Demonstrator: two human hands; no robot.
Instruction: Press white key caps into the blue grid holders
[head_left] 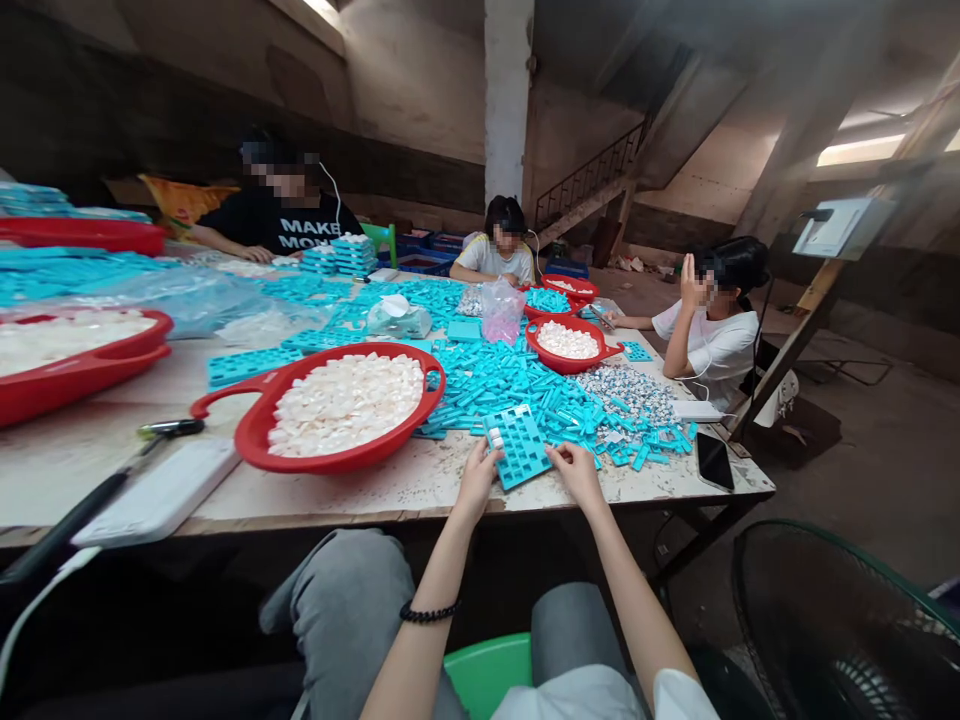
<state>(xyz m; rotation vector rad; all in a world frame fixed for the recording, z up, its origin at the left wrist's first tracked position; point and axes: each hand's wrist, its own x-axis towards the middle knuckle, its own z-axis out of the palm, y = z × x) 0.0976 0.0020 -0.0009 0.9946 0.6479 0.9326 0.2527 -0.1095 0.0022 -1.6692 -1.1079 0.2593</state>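
Note:
A blue tray with rows of square pockets [519, 455] is held tilted at the table's front edge. A few white pieces [496, 438] sit in its left column. My left hand [478, 478] grips the tray's left edge, fingers closed on it. At the tray's right edge, my right hand [576, 472] pinches the rim between thumb and fingers. Just left of the tray stands a red basket [337, 458] heaped with white pieces [345, 402]. Behind the tray lies a wide pile of blue strips [487, 385].
A phone [714, 462] lies at the table's right corner, near small blue-white pieces [626, 390]. A white power bank [161, 490] sits front left. Further red baskets [571, 365] stand behind. Three people sit around the table. A fan [847, 620] stands at lower right.

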